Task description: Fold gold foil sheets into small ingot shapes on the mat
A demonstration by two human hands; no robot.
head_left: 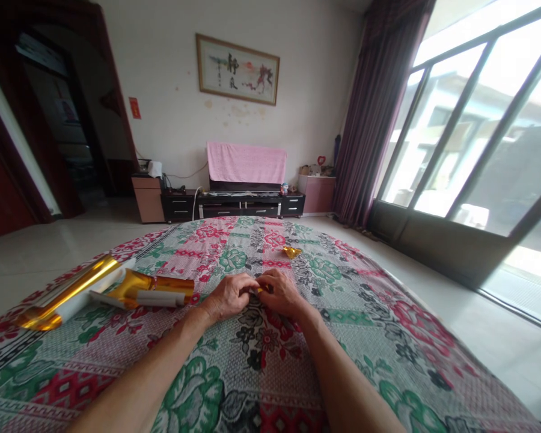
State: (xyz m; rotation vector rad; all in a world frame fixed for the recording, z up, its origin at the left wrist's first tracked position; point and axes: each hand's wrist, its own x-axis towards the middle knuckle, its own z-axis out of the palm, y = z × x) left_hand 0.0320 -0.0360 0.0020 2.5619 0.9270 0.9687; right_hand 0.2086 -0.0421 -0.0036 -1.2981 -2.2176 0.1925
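My left hand (pixel 229 296) and my right hand (pixel 280 293) meet low over the patterned cloth, fingers curled and fingertips together. Between them shows a small bit of gold foil paper (pixel 259 290), mostly hidden by the fingers. Both hands look closed on it. Just beyond them lies a small folded gold paper piece (pixel 291 252), shaped like an ingot. To the left of my left hand rest curled sheets of gold foil paper (pixel 137 287) with pale undersides. A longer rolled gold sheet (pixel 79 291) lies farther left.
The floral cloth (pixel 193 391) covers the broad rounded surface under my hands. Across the room stands a low black cabinet (pixel 238 207), with a pink cloth (pixel 247 162) draped over a screen on it. A purple curtain (pixel 365 120) and large windows (pixel 460 138) are on the right.
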